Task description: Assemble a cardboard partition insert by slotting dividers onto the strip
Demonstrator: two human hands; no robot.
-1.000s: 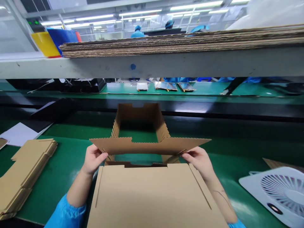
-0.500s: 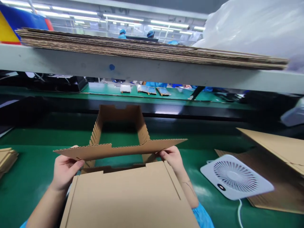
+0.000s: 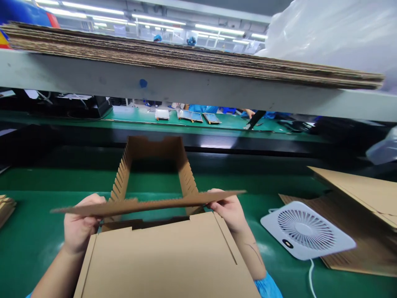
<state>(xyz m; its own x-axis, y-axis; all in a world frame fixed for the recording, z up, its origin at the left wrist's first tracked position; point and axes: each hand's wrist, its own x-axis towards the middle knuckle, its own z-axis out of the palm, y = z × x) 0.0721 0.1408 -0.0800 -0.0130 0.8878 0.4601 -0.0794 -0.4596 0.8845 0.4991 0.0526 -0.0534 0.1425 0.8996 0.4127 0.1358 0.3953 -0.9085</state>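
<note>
A long flat cardboard strip (image 3: 161, 203) with a notched edge is held crosswise between my two hands, blurred by motion. My left hand (image 3: 80, 227) is closed on its left part, fingers curled under and behind. Near its right end my right hand (image 3: 228, 209) pinches it from below. Right in front of me, under the strip, is a tan cardboard box (image 3: 164, 260), its broad face towards me. Beyond the strip stands an open cardboard frame (image 3: 155, 145) with slotted side walls, the green table showing through it.
A white square fan (image 3: 307, 231) with a cable lies at the right, beside folded cardboard sheets (image 3: 359, 231). More cardboard pieces (image 3: 6, 209) lie at the left edge. Overhead, a grey shelf beam (image 3: 186, 85) carries stacked cardboard (image 3: 192, 58) and a clear plastic bag (image 3: 331, 37).
The strip has tipped so that less of its face shows, and its left end has moved left and down. My left hand has shifted a little left and lower.
</note>
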